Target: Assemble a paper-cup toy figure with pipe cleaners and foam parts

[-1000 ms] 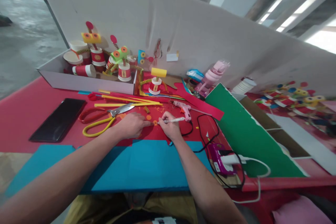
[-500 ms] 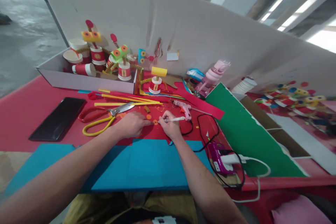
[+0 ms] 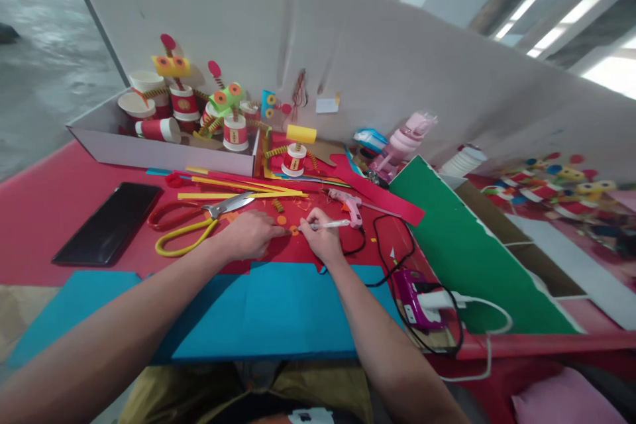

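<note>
My left hand point(image 3: 248, 234) lies on the red sheet, its fingertips pressed on a small orange paper circle point(image 3: 293, 230). My right hand point(image 3: 322, 240) grips a white pen point(image 3: 332, 224) whose tip touches that circle. A second orange circle point(image 3: 281, 220) lies just beyond it. Large scissors with red and yellow handles point(image 3: 189, 224) rest to the left of my left hand. A pink glue gun point(image 3: 348, 205) lies just past my right hand.
A blue sheet point(image 3: 258, 311) covers the near table edge. A black phone point(image 3: 106, 222) lies at left. An open box point(image 3: 149, 152) holds paper-cup figures. Yellow strips point(image 3: 238, 191), a pink bottle point(image 3: 402, 142), a green board point(image 3: 462, 258) and a purple charger with cables point(image 3: 415, 295) are around.
Both hands stay at the orange circle with the pen tip on it; only the view shifts slightly.
</note>
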### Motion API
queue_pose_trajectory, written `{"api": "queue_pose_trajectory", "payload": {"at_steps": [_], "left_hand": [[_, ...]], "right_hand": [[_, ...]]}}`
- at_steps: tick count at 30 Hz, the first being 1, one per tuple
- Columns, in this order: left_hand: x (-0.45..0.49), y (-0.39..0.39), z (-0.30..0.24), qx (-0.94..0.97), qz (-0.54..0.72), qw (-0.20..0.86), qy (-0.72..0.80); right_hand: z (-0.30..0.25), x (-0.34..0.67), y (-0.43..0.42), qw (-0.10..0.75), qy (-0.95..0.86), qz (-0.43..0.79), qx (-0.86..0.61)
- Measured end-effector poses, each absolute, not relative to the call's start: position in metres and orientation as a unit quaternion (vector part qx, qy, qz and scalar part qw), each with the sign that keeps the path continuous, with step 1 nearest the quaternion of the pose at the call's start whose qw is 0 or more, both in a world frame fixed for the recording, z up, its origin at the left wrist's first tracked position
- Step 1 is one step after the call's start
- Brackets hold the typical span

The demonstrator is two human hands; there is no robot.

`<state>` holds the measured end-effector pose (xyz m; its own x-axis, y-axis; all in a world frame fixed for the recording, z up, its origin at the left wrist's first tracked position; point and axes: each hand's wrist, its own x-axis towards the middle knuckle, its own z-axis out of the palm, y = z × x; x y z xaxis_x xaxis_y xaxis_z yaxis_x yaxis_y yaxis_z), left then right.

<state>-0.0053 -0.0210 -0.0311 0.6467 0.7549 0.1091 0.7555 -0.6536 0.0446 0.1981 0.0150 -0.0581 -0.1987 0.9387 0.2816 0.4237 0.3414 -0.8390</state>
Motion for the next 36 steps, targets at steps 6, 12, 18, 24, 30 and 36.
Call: {"api": "queue_pose_trajectory", "payload": {"at_steps": [6,12,18,24,30,36], "left_hand": [[-0.0048,-0.0210,-0.0296,-0.910,-0.058,0.000,-0.410],[-0.0051,-0.0207,-0.0311,-0.909,-0.063,0.001,-0.413],[-0.0058,-0.0199,-0.0336,-0.910,-0.068,0.001,-0.410],[-0.0056,-0.0202,-0.0331,-0.909,-0.067,0.000,-0.412],[-0.0060,-0.0202,-0.0339,-0.907,-0.066,-0.004,-0.416],[-0.0056,-0.0208,-0.0332,-0.906,-0.069,-0.004,-0.418]], "right_hand": [[-0.0561,0.1973,0.0151,0.397,-0.716,0.312,-0.483],[-0.0565,0.1979,0.0154,0.392,-0.722,0.305,-0.481],[-0.0576,0.1974,0.0158,0.389,-0.719,0.313,-0.484],[-0.0546,0.1975,0.0140,0.388,-0.720,0.316,-0.480],[-0.0544,0.1977,0.0133,0.386,-0.719,0.323,-0.479],[-0.0552,0.1976,0.0137,0.385,-0.720,0.320,-0.481]]}}
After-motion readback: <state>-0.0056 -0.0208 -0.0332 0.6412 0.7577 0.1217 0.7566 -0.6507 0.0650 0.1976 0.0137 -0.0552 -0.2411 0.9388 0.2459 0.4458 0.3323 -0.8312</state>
